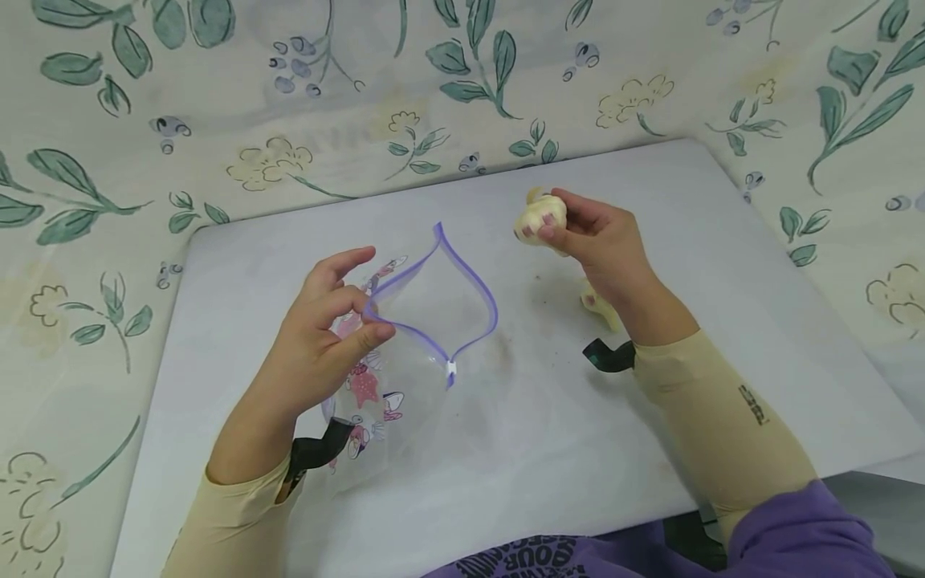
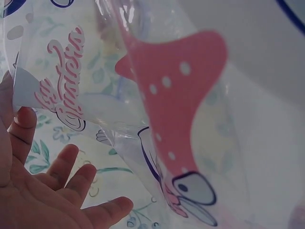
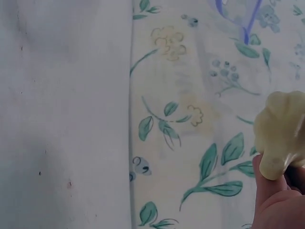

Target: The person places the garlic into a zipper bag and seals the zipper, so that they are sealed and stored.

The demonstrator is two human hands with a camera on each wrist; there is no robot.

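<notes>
A clear slider bag (image 1: 364, 389) with a purple zip rim and pink starfish prints hangs from my left hand (image 1: 314, 329). The thumb and a finger pinch the rim's left side, and the bag's mouth gapes wide. In the left wrist view the printed plastic (image 2: 176, 95) fills much of the frame, with several fingers spread beside it. My right hand (image 1: 603, 249) holds a small pale yellow toy figure (image 1: 538, 218) with pinkish patches, to the right of the bag mouth and apart from it. The right wrist view shows the figure's smooth lobed side (image 3: 281, 129).
A second pale yellow figure (image 1: 598, 305) lies on the white tabletop (image 1: 535, 449) below my right wrist, partly hidden by it. Flower-patterned cloth (image 1: 347, 120) rises behind the table's far edge. Black straps (image 1: 609, 356) stick out at both wrists.
</notes>
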